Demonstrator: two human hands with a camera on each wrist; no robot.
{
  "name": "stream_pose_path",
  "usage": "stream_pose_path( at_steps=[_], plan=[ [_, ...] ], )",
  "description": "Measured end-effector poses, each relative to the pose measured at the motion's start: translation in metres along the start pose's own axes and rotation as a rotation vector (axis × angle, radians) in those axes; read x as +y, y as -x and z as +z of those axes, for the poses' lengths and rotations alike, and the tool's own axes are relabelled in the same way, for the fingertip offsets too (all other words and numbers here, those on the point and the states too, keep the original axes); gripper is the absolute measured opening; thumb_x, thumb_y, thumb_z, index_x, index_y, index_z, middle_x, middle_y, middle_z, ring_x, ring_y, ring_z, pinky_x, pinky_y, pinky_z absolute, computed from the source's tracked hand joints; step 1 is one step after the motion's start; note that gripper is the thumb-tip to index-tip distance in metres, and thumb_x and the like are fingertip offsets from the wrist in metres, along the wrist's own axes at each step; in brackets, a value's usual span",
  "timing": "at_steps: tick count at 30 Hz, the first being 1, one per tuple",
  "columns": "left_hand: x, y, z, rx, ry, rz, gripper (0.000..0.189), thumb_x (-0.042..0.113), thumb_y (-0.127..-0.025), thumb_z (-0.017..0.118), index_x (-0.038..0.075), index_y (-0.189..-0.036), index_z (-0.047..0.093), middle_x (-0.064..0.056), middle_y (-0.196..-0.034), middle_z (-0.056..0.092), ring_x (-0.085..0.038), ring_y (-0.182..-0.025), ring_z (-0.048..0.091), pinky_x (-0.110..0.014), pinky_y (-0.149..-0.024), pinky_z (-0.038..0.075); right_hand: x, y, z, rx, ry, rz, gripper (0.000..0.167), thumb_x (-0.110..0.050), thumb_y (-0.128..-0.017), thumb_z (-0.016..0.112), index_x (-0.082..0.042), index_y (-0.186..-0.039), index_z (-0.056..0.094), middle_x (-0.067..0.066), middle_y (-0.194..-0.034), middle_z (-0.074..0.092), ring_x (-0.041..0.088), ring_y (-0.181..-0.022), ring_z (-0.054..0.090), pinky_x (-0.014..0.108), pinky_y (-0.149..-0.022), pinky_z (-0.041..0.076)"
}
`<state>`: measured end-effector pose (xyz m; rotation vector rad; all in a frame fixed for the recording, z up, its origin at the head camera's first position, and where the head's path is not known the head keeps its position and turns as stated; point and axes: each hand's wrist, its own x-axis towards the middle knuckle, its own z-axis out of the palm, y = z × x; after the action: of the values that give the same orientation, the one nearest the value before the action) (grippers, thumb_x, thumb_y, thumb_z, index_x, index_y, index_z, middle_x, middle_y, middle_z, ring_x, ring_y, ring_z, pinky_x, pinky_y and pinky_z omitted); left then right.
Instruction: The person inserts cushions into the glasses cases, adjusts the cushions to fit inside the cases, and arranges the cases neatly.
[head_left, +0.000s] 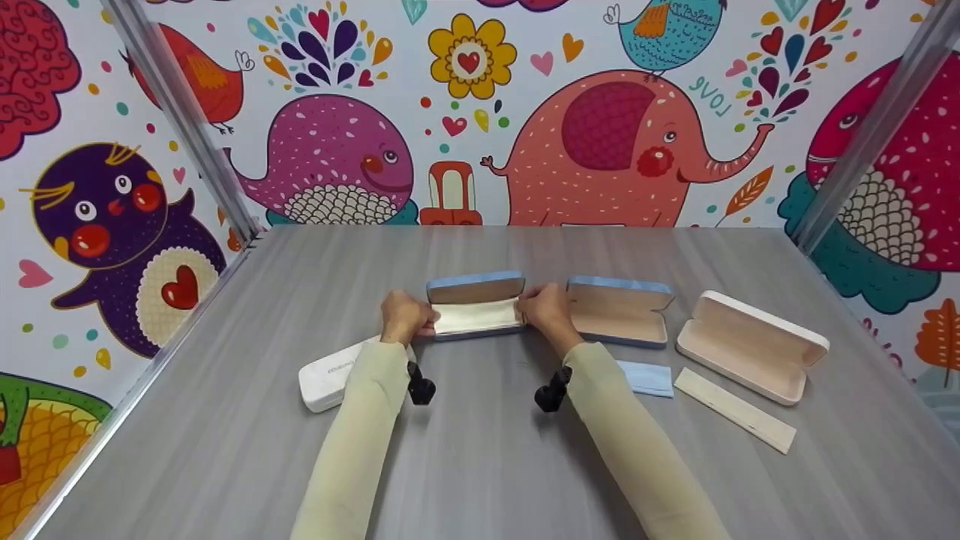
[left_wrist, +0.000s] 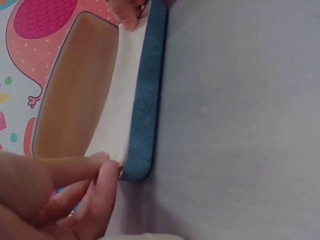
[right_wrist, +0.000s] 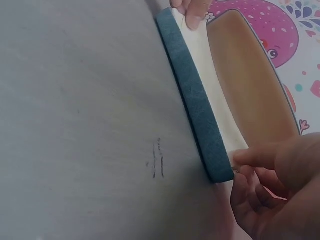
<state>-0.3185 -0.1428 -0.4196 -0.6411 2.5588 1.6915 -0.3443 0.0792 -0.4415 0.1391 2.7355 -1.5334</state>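
Observation:
A blue glasses case stands with its lid up in the middle of the table, its tan lining facing me. Over its lower half lies a folded cream cloth, stretched lengthwise between both hands. My left hand pinches the cloth's left end between thumb and fingers at the case's end. At the opposite end, my right hand pinches the other end of the cloth. In the left wrist view, the cloth runs along the inside of the blue front wall. The case's floor is hidden beneath it.
A second blue case stands open on the right, with a folded light-blue cloth before it. Farther right are an open white case and a folded cream cloth. A closed white case lies partly behind the left sleeve.

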Motion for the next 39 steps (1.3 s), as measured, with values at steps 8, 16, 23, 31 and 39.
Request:
stream_pose_path(
  at_steps=[8, 16, 23, 31, 39],
  plan=[
    [0.001, 0.001, 0.003, 0.042, -0.078, 0.016, 0.008, -0.013, -0.073, 0.071, -0.008, -0.079, 0.069, -0.001, -0.043, 0.053, -0.009, -0.032, 0.053, -0.022, -0.041, 0.052, -0.001, 0.001, 0.004, 0.006, 0.044, 0.002, 0.006, -0.005, -0.087, 0.069, -0.002, -0.085, 0.073, -0.001, -0.073, 0.061, 0.012, -0.066, 0.055, 0.02, -0.055, 0.042],
    [0.001, 0.001, 0.001, 0.042, -0.152, 0.04, 0.02, -0.008, -0.074, 0.068, 0.004, -0.061, 0.06, 0.002, -0.04, 0.05, -0.006, -0.031, 0.05, -0.018, -0.037, 0.046, -0.002, 0.002, 0.0, -0.008, 0.076, 0.002, 0.01, -0.007, -0.088, 0.066, -0.005, -0.08, 0.071, -0.002, -0.071, 0.059, 0.013, -0.067, 0.054, 0.022, -0.056, 0.042],
    [0.004, 0.003, -0.005, 0.023, -0.129, 0.035, 0.017, -0.002, -0.084, 0.058, 0.002, -0.068, 0.061, 0.001, -0.046, 0.053, -0.007, -0.036, 0.053, -0.022, -0.044, 0.054, -0.005, 0.001, -0.011, -0.018, 0.08, 0.076, 0.018, -0.016, -0.095, 0.062, -0.003, -0.097, 0.074, 0.001, -0.08, 0.062, 0.013, -0.07, 0.057, 0.022, -0.056, 0.046],
    [0.011, 0.003, -0.013, 0.064, -0.136, 0.011, 0.027, 0.009, -0.097, 0.046, -0.008, -0.094, 0.067, -0.002, -0.054, 0.054, -0.012, -0.042, 0.058, -0.029, -0.053, 0.06, -0.02, -0.003, -0.017, -0.045, -0.038, 0.141, 0.029, -0.019, -0.101, 0.047, 0.001, -0.106, 0.067, 0.002, -0.072, 0.055, 0.012, -0.056, 0.054, 0.031, -0.06, 0.057],
    [0.023, 0.003, -0.016, -0.121, -0.083, -0.128, 0.068, 0.048, -0.107, 0.028, -0.009, -0.14, 0.046, -0.023, -0.107, 0.062, -0.03, -0.083, 0.069, -0.04, -0.079, 0.063, -0.034, 0.002, -0.028, -0.187, -0.224, 0.252, 0.057, -0.05, -0.104, 0.042, -0.001, -0.132, 0.052, 0.015, -0.123, 0.055, 0.03, -0.113, 0.057, 0.049, -0.095, 0.057]
  ],
)
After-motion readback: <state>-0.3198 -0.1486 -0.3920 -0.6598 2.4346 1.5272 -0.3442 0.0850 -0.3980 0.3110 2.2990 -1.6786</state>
